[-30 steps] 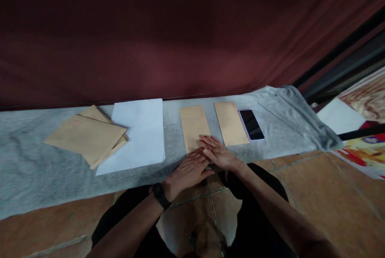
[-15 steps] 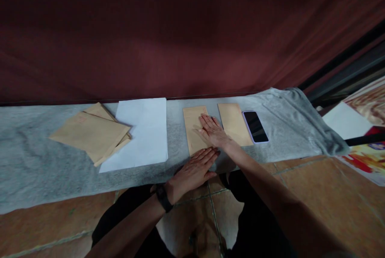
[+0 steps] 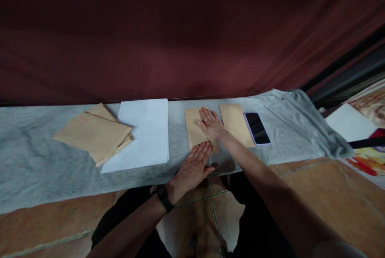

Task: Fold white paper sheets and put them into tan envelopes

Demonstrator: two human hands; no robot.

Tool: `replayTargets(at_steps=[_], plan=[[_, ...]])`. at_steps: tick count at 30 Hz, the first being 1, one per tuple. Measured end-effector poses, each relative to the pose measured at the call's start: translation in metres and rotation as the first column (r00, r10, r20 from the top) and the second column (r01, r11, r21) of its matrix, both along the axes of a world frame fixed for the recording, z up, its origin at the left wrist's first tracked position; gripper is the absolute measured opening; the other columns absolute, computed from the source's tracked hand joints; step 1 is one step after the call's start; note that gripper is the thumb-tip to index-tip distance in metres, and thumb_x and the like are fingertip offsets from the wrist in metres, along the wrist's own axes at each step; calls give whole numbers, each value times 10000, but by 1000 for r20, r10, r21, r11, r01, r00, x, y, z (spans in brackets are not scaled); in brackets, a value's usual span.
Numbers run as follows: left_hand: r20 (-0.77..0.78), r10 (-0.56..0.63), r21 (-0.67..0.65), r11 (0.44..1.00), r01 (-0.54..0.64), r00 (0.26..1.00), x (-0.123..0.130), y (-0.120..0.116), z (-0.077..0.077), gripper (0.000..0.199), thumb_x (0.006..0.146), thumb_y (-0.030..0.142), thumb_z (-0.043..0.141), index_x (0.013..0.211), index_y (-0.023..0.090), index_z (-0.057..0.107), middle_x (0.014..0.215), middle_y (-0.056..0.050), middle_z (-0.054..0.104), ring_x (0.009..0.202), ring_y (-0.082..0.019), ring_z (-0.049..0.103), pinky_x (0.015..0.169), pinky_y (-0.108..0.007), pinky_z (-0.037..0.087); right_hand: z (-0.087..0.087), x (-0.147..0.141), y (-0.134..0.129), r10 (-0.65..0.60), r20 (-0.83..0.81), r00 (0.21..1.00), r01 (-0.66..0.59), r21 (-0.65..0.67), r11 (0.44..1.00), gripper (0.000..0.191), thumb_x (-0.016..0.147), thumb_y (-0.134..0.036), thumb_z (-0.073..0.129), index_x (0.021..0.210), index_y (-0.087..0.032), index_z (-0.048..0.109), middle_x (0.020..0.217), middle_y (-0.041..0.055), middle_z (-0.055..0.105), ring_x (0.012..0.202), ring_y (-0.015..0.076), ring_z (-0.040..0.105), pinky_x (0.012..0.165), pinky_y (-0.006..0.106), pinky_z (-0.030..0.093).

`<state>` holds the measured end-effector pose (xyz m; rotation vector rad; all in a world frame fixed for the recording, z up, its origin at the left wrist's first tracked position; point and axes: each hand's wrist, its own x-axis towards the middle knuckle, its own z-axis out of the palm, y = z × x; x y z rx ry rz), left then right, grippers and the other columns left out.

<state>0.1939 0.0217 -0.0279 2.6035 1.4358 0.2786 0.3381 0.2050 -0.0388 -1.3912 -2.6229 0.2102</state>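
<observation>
A brown paper envelope [image 3: 194, 130] lies flat on the grey cloth under both palms. My left hand [image 3: 195, 164], with a dark band on its wrist, rests flat on the near end of the envelope, fingers stretched out. Farther up, my right hand [image 3: 211, 123] lies flat across its upper right part, fingers extended. Neither hand grips anything. Just right of it is a second brown envelope [image 3: 237, 123], partly beside my right hand. The hands hide parts of the first envelope.
Beyond the second envelope lies a phone [image 3: 257, 128] with a pale purple case. White paper sheets [image 3: 147, 138] are on the left, partly under a fanned pile of brown envelopes [image 3: 96, 132]. A grey cloth [image 3: 36, 162] covers the narrow bench; a dark red curtain [image 3: 180, 69] hangs behind.
My right hand has slid slightly up toward the envelope's far edge. My left hand has shifted slightly up, with its fingers now farther onto the envelope's near end.
</observation>
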Motion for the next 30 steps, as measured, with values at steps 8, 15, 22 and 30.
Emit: replayTargets(at_steps=[8,15,22,30], plan=[[-34,-6,-11,1000,6,999,-2,1,0,757,1068,595,336,1636,104,241,1704,-161,296,1596,-259,242,1306,-434,218,4,18,-25,116,32,993,-115,-40,993,680,1103,-496,234,1660,-106,227,1735,118,186,1619,212,155,1330,447,119],[3,-83,-83,993,83,997,-6,-1,7,823,1038,634,390,1646,116,197,1715,-169,264,1599,-265,234,1300,-425,194,5,28,-43,165,39,986,-162,-74,984,671,1104,-473,271,1665,-111,202,1733,123,193,1620,205,138,1333,451,127],[99,-230,-242,938,248,968,-16,4,28,761,1008,581,519,1615,176,302,1699,-124,330,1588,-223,272,1285,-394,240,5,39,-65,209,15,978,-207,-96,974,679,1106,-471,310,1682,-159,130,1735,117,182,1616,213,160,1332,474,144],[143,-253,-287,914,285,957,-17,-1,32,776,968,528,614,1601,182,326,1697,-127,336,1584,-246,283,1289,-419,236,10,54,-91,305,-76,949,-314,-156,937,645,1113,-467,299,1684,-225,120,1739,86,160,1614,225,170,1326,509,193]])
